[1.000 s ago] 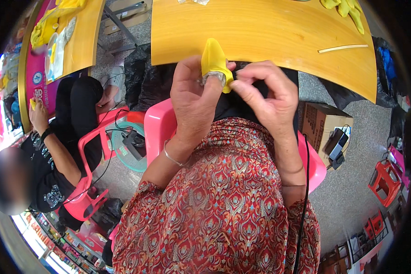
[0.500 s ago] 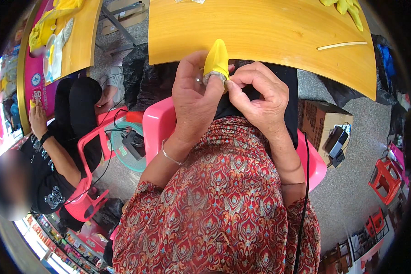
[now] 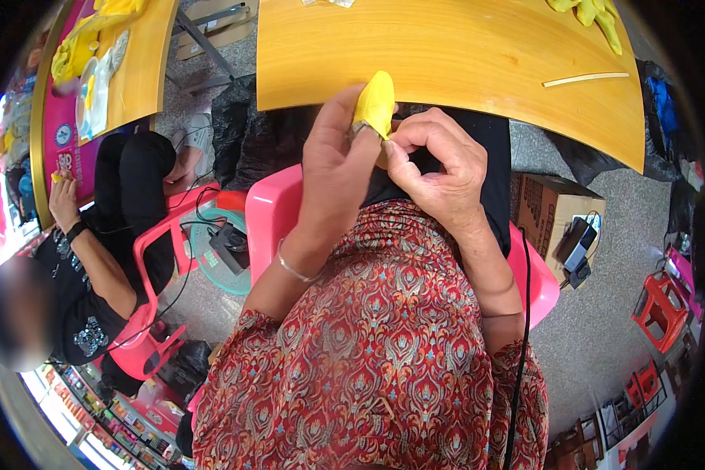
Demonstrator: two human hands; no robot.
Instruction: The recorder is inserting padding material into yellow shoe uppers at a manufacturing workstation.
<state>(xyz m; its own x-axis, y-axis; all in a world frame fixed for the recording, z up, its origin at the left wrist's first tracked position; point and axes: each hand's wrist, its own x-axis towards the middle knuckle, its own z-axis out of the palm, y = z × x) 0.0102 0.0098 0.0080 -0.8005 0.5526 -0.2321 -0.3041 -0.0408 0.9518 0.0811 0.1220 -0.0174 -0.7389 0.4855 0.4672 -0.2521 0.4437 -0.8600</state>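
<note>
Two bare hands are working on one pointed yellow fabric piece (image 3: 377, 98), which is sitting above the lap at the near edge of the wooden table (image 3: 446, 51), tip pointing away from the body. Left hand (image 3: 333, 168): thumb is pressing on the piece's lower end, forefinger is curling around its far side, so the cloth is being pinched between them; the remaining fingers are mostly hiding behind. Right hand (image 3: 444, 164): thumb and forefinger are pinching the lower right corner, other fingers are folding loosely. Whether anything thin is lying between those tips, cannot tell. Some greyish crinkled material (image 3: 359, 127) is showing at the lower rim.

Judgement on handling: good work is probably calling for a steady left grip, with the right taking only a small bite of edge. Pulling hard would likely be skewing the point; a left thumb kept close to the rim should be holding the grey material in. Pale thin strip (image 3: 585, 79) is lying apart, rightward on the table.
</note>
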